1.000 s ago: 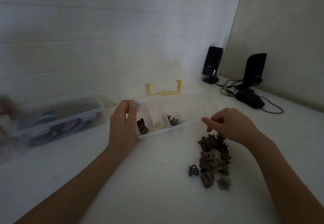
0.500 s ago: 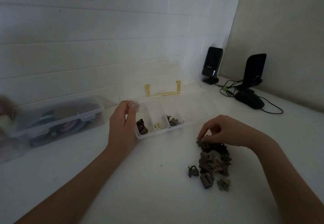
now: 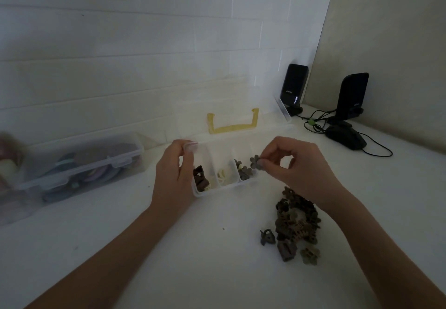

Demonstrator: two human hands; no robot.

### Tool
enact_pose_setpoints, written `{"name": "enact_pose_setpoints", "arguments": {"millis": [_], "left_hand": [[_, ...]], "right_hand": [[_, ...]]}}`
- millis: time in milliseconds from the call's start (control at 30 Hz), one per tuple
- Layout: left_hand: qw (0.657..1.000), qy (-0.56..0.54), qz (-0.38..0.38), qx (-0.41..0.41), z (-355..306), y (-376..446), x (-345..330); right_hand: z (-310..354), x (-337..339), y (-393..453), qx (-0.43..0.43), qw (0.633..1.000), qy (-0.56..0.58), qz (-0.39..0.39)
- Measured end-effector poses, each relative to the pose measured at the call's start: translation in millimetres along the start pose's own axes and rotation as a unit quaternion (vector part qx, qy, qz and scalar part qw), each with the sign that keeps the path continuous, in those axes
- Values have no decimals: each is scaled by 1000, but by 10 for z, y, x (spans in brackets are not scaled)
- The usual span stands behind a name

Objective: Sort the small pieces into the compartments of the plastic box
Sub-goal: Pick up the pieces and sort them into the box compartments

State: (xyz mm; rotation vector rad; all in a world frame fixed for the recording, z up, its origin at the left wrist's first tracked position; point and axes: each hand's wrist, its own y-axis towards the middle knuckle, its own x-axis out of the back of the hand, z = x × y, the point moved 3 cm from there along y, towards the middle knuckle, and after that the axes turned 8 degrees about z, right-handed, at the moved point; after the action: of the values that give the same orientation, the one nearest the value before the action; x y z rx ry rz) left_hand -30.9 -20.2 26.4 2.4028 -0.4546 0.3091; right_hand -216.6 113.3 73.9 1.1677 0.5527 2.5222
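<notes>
Bare white table (image 3: 169, 248) is lying open in front of the plastic box (image 3: 224, 186), between the two forearms. The left hand (image 3: 173, 175) is blocking the box's left end, and the right hand (image 3: 296, 166) is hanging over its right part. The raised lid (image 3: 231, 113) is walling off the back. A pile of pieces (image 3: 296, 221) is crowding the near right; a lidded container (image 3: 79, 163) is occupying the left, speakers (image 3: 352, 96) and cables the far right.

Right hand (image 3: 299, 163) pinching a grey flower piece (image 3: 255, 162) above the plastic box (image 3: 224, 188), left hand (image 3: 172, 171) gripping its corner.
</notes>
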Motion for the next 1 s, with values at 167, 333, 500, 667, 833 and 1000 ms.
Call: {"name": "enact_pose_setpoints", "arguments": {"millis": [167, 333, 500, 667, 833, 1000], "left_hand": [[1000, 4, -1, -10, -40, -22, -20], [1000, -3, 16, -21, -46, -37, -55], [1000, 2, 16, -23, -75, -38, -48], [1000, 1, 15, -24, -78, -38, -49], [1000, 11, 16, -15, -65, -30, -50], [1000, 0, 16, -8, -50, -24, -48]], "right_hand": [[44, -70, -6, 6, 996, -53, -75], [14, -236, 15, -24, 989, -123, -82], [-38, -320, 27, -49, 990, -127, -46], [-56, -262, 3, -37, 987, -147, -56], [-76, -327, 7, -40, 973, -228, 20], [-58, -193, -11, -21, 982, -187, -13]]}}
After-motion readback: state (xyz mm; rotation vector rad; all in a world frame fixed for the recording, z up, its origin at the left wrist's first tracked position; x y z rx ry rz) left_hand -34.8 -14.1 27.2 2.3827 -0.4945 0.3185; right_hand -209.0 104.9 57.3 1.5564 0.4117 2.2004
